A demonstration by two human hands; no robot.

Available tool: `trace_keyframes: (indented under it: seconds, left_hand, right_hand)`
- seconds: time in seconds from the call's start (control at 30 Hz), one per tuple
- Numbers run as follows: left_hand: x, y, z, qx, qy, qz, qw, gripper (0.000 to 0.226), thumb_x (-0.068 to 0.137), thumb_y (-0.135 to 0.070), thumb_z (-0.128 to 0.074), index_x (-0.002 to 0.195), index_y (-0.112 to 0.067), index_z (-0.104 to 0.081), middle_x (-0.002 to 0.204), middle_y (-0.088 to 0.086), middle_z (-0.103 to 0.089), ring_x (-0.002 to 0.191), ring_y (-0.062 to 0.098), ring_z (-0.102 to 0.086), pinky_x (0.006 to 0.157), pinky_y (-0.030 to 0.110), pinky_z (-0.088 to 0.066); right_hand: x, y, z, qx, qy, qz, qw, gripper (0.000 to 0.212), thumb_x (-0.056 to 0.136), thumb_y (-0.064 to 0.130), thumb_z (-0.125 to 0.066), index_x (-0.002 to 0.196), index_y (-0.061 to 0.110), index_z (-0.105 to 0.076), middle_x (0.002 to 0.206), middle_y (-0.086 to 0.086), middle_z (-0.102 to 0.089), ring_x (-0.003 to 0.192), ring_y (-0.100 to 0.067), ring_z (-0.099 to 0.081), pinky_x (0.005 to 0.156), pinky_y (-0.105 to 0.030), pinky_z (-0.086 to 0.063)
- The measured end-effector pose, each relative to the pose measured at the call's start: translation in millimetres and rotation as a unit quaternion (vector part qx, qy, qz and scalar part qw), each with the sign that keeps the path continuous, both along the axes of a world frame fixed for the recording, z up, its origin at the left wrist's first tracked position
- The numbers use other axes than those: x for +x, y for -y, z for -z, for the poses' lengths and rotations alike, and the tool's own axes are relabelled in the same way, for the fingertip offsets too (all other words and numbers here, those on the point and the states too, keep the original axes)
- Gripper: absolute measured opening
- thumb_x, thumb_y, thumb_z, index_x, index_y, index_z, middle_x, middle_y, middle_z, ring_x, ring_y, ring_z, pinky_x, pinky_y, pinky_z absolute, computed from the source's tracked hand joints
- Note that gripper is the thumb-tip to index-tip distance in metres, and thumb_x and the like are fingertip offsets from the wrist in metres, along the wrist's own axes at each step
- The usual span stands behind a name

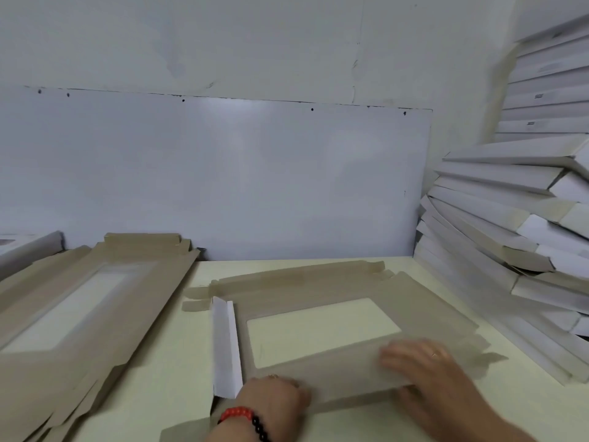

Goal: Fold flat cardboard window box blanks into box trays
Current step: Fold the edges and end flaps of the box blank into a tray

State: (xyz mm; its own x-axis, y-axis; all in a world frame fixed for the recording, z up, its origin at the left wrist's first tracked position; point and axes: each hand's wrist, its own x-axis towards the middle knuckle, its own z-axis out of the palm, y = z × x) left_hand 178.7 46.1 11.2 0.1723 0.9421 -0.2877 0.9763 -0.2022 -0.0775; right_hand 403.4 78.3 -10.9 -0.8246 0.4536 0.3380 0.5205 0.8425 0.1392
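Observation:
A brown cardboard window box blank (306,291) lies on the cream table in front of me, its clear window in the middle. Its left side flap (225,342) stands folded up, showing a white face. The near long flap (338,368) is lifted off the table. My left hand (274,400), with a red and black bead bracelet at the wrist, grips that flap's left end. My right hand (424,368) lies on the flap's right part, fingers spread over it and thumb under its edge. Motion blur softens both hands.
A stack of flat brown blanks (79,301) lies at the left on the cream table (159,378). Folded white box trays (510,224) are piled high at the right. A white panel (223,173) leans against the wall behind.

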Motion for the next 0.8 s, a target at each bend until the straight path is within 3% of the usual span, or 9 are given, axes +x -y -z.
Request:
trace_keyframes:
  seconds: [0.1, 0.17, 0.27, 0.43, 0.5, 0.6, 0.67, 0.73, 0.8]
  left_hand:
    - [-1.3, 0.0, 2.1, 0.009, -0.022, 0.011, 1.000, 0.030, 0.097, -0.012, -0.033, 0.125, -0.013, -0.044, 0.132, 0.014, -0.049, 0.119, 0.035, -0.049, 0.105, 0.045, -0.031]
    - [-3.0, -3.3, 6.1, 0.034, -0.043, 0.034, 0.998, 0.027, 0.097, -0.011, -0.032, 0.121, -0.012, -0.044, 0.126, 0.015, -0.053, 0.115, 0.035, -0.052, 0.107, 0.045, -0.027]
    - [-13.4, -11.8, 15.9, 0.072, -0.047, 0.015, 0.996, 0.033, 0.094, -0.010, -0.033, 0.125, -0.015, -0.045, 0.128, 0.011, -0.056, 0.123, 0.031, -0.049, 0.115, 0.046, -0.014]
    - [-40.4, -32.9, 25.1, 0.139, -0.058, -0.040, 0.988, 0.040, 0.096, -0.014, -0.031, 0.132, -0.023, -0.046, 0.138, 0.003, -0.053, 0.141, 0.023, -0.029, 0.118, 0.046, -0.004]
    - [-51.9, -39.3, 24.4, 0.163, -0.051, -0.074, 0.983, 0.045, 0.096, -0.014, -0.031, 0.136, -0.028, -0.043, 0.144, 0.002, -0.047, 0.144, 0.022, -0.022, 0.118, 0.047, 0.001]
    - [-55.0, -42.2, 25.3, 0.191, -0.042, -0.106, 0.975, 0.052, 0.092, -0.014, -0.033, 0.142, -0.029, -0.036, 0.154, 0.000, -0.028, 0.148, 0.026, -0.009, 0.118, 0.051, 0.006]
    - [-38.7, -40.5, 27.8, 0.200, -0.027, -0.086, 0.976, 0.056, 0.092, -0.016, -0.033, 0.147, -0.027, -0.028, 0.158, 0.001, -0.019, 0.148, 0.028, -0.005, 0.117, 0.052, 0.008]
    - [-9.2, -35.2, 29.6, 0.206, 0.020, -0.042, 0.977, 0.057, 0.094, -0.019, -0.034, 0.149, -0.030, -0.025, 0.159, 0.000, -0.019, 0.149, 0.027, -0.006, 0.116, 0.053, 0.008]
    - [22.0, -25.9, 31.8, 0.262, 0.056, 0.035, 0.963, 0.048, 0.092, -0.026, -0.038, 0.137, -0.037, -0.048, 0.146, -0.005, -0.046, 0.140, 0.024, -0.036, 0.114, 0.057, -0.015]
  right_hand:
    - [80.8, -59.9, -26.6, 0.011, 0.090, 0.249, 0.964, 0.084, 0.060, 0.030, -0.053, 0.142, 0.036, -0.036, 0.144, 0.021, -0.036, 0.139, -0.003, -0.026, 0.117, -0.032, -0.011]
    - [100.3, -67.3, -26.0, -0.148, 0.148, 0.302, 0.930, 0.084, 0.063, 0.034, -0.042, 0.145, 0.047, -0.025, 0.145, 0.028, -0.032, 0.138, -0.001, -0.028, 0.118, -0.030, -0.013]
    - [143.1, -77.5, -14.4, -0.204, 0.108, 0.290, 0.929, 0.071, 0.063, 0.038, -0.041, 0.130, 0.060, -0.035, 0.134, 0.036, -0.042, 0.120, 0.005, -0.046, 0.100, -0.016, -0.035]
    - [150.3, -68.6, -6.0, -0.242, 0.109, 0.278, 0.923, 0.078, 0.060, 0.062, -0.048, 0.135, 0.064, -0.027, 0.137, 0.044, -0.013, 0.133, 0.011, -0.023, 0.111, -0.014, -0.018]
    - [136.6, -58.3, -7.8, -0.189, 0.102, 0.241, 0.946, 0.059, 0.063, 0.066, -0.053, 0.121, 0.061, -0.045, 0.132, 0.044, -0.031, 0.121, 0.017, -0.036, 0.101, -0.009, -0.030]
    - [113.7, -36.8, -19.8, -0.108, 0.066, 0.198, 0.972, 0.039, 0.046, 0.060, -0.081, 0.081, 0.049, -0.069, 0.088, 0.031, -0.065, 0.072, 0.012, -0.062, 0.061, -0.007, -0.048]
    - [92.7, -26.7, -15.9, -0.094, 0.067, 0.199, 0.973, 0.037, 0.062, 0.058, -0.077, 0.097, 0.049, -0.070, 0.100, 0.029, -0.066, 0.087, 0.008, -0.065, 0.072, -0.008, -0.049]
    - [72.0, -17.6, -12.5, -0.101, 0.036, 0.218, 0.970, 0.037, 0.087, 0.049, -0.059, 0.123, 0.050, -0.058, 0.129, 0.017, -0.059, 0.117, -0.004, -0.057, 0.094, -0.014, -0.042]
    - [43.5, -11.3, -5.6, -0.134, 0.093, 0.244, 0.956, 0.041, 0.100, 0.038, -0.037, 0.141, 0.041, -0.042, 0.147, 0.002, -0.044, 0.133, -0.016, -0.044, 0.107, -0.025, -0.033]
